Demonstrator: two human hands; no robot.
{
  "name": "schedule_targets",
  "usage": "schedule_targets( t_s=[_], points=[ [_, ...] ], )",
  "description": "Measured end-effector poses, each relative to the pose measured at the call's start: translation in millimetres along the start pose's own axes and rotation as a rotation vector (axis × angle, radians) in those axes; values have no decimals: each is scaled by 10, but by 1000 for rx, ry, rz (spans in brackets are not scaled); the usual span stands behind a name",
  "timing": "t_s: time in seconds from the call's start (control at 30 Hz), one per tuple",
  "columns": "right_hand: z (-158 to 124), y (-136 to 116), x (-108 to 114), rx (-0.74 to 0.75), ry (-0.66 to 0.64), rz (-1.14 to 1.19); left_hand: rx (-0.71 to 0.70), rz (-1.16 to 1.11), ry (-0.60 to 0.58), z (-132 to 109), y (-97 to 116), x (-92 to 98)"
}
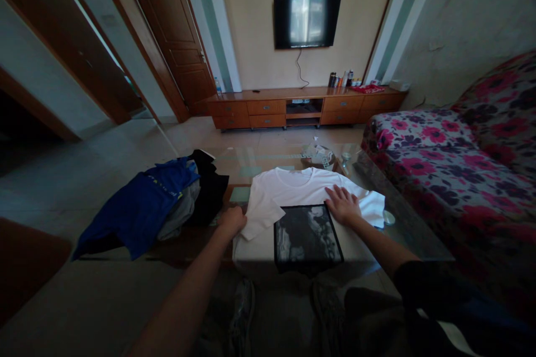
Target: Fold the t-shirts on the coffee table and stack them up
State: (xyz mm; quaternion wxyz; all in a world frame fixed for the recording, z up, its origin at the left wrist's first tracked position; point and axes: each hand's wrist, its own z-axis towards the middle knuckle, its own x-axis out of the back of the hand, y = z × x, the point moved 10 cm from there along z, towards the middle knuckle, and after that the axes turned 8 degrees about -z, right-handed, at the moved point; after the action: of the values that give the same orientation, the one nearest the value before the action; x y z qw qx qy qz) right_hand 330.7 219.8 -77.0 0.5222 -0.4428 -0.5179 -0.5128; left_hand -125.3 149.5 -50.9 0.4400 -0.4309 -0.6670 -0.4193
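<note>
A white T-shirt [293, 184] with a dark printed panel [309, 237] lies spread on the glass table, its lower part hanging over the front edge. At the shirt's left side, my left hand [233, 220] is closed with its fingers curled against the edge near the left sleeve; what it grips is too small to make out. My right hand [343, 204] rests flat on the shirt, right of the print's upper corner, fingers spread. The right sleeve [372, 207] reaches out beyond it.
Left on the glass table [402, 234] is a pile of clothes, with a blue garment [142, 201], grey and black ones [213, 187]. A basket [320, 157] and small glass [345, 159] stand behind the shirt. A floral sofa [452, 162] is at right.
</note>
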Motion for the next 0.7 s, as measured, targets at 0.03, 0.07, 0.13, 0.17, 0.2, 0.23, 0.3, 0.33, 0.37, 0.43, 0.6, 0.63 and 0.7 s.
schedule_targets(
  t_s=[0.03,0.07,0.13,0.17,0.2,0.23,0.3,0.33,0.37,0.43,0.6,0.63,0.7],
  points=[
    [-2,1,2,-1,0,2,-8,5,45,-6,52,33],
    [-4,2,6,-3,1,3,-36,5,104,-12,139,75],
    [-10,3,15,-7,-1,6,-140,-10,249,-30,397,162],
    [-13,2,20,-9,-4,7,-194,-26,320,-38,536,192],
    [-16,-1,24,-10,-8,8,-235,-46,382,-38,662,205],
    [-19,-3,31,-10,-10,9,-256,-67,426,-23,762,195],
    [-23,-9,47,-10,-11,10,-244,-100,455,58,882,107],
    [-22,-11,55,-11,-10,11,-233,-111,448,115,915,40],
    [-20,-11,62,-11,-8,11,-227,-117,433,175,935,-32],
    [-13,-9,66,-13,-9,8,-219,-117,399,299,933,-167],
    [3,-24,33,-13,-19,-8,-242,-101,398,545,842,-277],
    [4,-32,31,-13,-19,-8,-254,-97,404,572,836,-271],
    [15,-46,39,-9,-21,7,-270,-88,415,599,834,-254]
  ],
)
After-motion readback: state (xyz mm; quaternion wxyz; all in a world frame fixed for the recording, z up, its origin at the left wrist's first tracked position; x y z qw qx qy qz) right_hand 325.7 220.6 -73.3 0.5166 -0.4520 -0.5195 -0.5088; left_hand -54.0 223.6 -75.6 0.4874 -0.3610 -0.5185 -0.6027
